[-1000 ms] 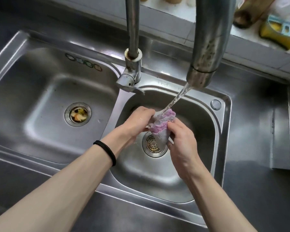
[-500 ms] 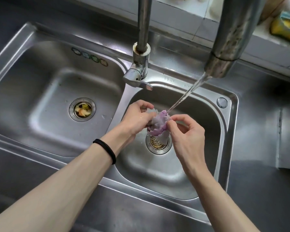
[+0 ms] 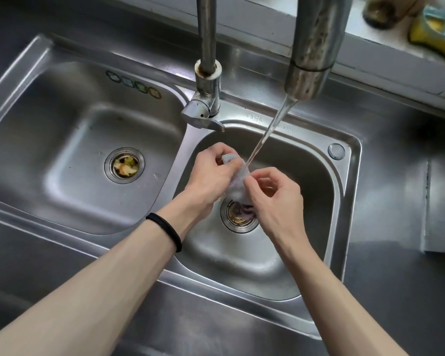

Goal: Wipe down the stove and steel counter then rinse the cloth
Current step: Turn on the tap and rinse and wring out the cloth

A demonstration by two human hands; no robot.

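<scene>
1. The steel counter [image 3: 396,176] fills the view, and a tiled ledge [image 3: 357,29] runs along its far edge.
2. A double-bowl steel sink [image 3: 355,160] is set into the counter. Its left bowl [image 3: 62,176] is the wider one, and its right bowl [image 3: 242,265] lies nearer the counter's right side.
3. The faucet spout [image 3: 314,47] reaches over the far edge of the right bowl. Its riser pipe [image 3: 207,34] stands on the divider between the bowls, with the lever [image 3: 201,115] at its foot.
4. The left hand [image 3: 211,181] is above the right bowl, fingers curled round the upper end of the cloth.
5. The right hand [image 3: 275,201] is just beside it, pinching the cloth's side between thumb and forefinger. The other fingers are loosely bent.
6. The cloth [image 3: 238,181], grey-lilac and bunched, is held between both hands over the middle of the right bowl. Its darker purple lower end hangs above the drain.
7. A water stream [image 3: 267,134] slants from the spout and lands on the cloth between the hands.
8. The left bowl's drain strainer [image 3: 124,164] holds yellowish food scraps.
9. The right bowl's drain [image 3: 238,219] is partly hidden by the cloth and the right hand.
10. A yellow object [image 3: 434,34], too blurred to name, lies on the ledge's far right.
11. A black wristband [image 3: 165,231] circles the left wrist.
12. A row of round stickers [image 3: 134,83] is on the left bowl's far wall.
13. A round cap [image 3: 336,151] sits on the sink's far right corner.
</scene>
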